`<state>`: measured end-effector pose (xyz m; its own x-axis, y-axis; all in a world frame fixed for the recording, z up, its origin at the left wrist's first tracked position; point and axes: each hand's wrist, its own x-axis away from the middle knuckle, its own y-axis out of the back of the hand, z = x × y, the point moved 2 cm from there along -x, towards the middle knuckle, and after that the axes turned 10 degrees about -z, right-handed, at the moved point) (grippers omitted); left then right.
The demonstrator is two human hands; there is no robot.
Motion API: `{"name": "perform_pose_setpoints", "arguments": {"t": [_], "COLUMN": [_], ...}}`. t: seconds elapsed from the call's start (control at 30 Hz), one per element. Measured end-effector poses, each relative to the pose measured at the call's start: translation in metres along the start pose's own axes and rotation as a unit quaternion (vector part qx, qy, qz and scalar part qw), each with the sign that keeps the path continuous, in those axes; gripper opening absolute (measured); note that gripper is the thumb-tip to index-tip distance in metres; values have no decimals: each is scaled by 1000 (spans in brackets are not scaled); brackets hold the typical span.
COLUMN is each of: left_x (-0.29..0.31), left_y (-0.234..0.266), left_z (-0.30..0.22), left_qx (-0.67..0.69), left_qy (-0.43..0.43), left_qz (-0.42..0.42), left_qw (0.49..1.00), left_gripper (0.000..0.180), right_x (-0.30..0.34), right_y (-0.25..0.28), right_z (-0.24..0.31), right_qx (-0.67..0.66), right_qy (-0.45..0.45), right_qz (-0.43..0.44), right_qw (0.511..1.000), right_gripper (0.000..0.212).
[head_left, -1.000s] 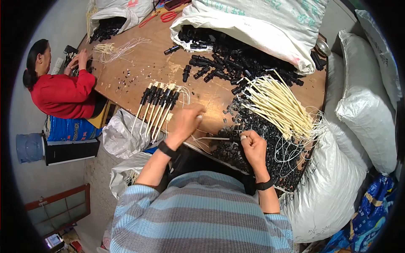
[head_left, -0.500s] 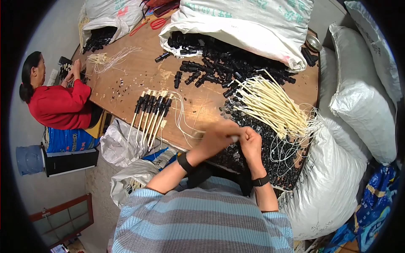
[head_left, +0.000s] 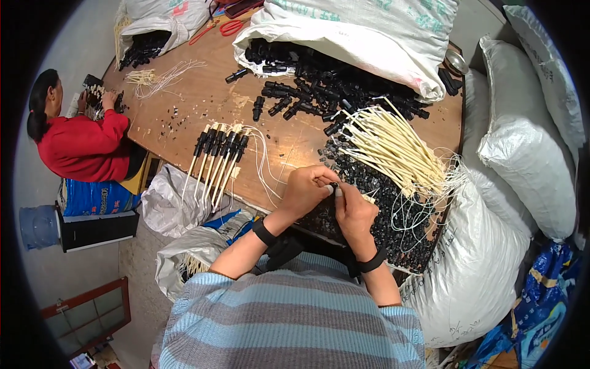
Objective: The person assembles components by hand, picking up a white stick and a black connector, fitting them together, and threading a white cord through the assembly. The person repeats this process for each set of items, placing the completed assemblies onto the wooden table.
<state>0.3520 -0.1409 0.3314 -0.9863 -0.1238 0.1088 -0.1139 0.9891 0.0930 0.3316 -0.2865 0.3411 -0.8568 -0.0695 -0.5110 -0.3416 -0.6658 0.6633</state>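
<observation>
The small black part (head_left: 334, 185) is mostly hidden between both hands' fingertips.

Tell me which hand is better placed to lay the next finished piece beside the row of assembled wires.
Left, probably. The left hand sits nearer the row of assembled wires; the right hand lies over the small black parts.

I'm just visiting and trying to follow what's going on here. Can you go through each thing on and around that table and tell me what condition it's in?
left hand: closed on a small black part
right hand: pinching the same black part
small black part: held between both hands
finished pieces: laid in a row, wires trailing
cream wires: loose bundle, fanned out
black connectors: spilled from the sack
white sack: open, lying on its side
red scissors: lying flat; blades unclear
</observation>
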Motion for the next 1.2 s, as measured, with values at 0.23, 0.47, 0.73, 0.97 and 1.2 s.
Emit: {"name": "perform_pose_setpoints", "arguments": {"t": [0.23, 0.47, 0.73, 0.97, 1.2], "left_x": [-1, -4, -4, -5, 11], "left_y": [4, 11, 8, 19, 18], "left_z": [-13, -12, -37, -9, -28], "left_qx": [-96, -148, -234, -270, -330], "left_qy": [-70, -152, -389, -236, -290], "left_qz": [1, -60, 38, 93, 42], "left_qw": [993, 975, 890, 929, 897], "left_gripper": [18, 17, 47, 41, 24], "right_x": [-5, -3, -3, -5, -10], "right_y": [5, 11, 17, 27, 5], "right_z": [2, -7, -36, -1, -5], "right_qx": [-79, -193, -421, 75, -188], "right_qy": [-3, -129, -361, 105, -241], "right_qz": [-51, 53, 158, 162, 161], "right_qw": [996, 971, 817, 978, 939], "right_gripper": [12, 15, 17, 27, 27]}}
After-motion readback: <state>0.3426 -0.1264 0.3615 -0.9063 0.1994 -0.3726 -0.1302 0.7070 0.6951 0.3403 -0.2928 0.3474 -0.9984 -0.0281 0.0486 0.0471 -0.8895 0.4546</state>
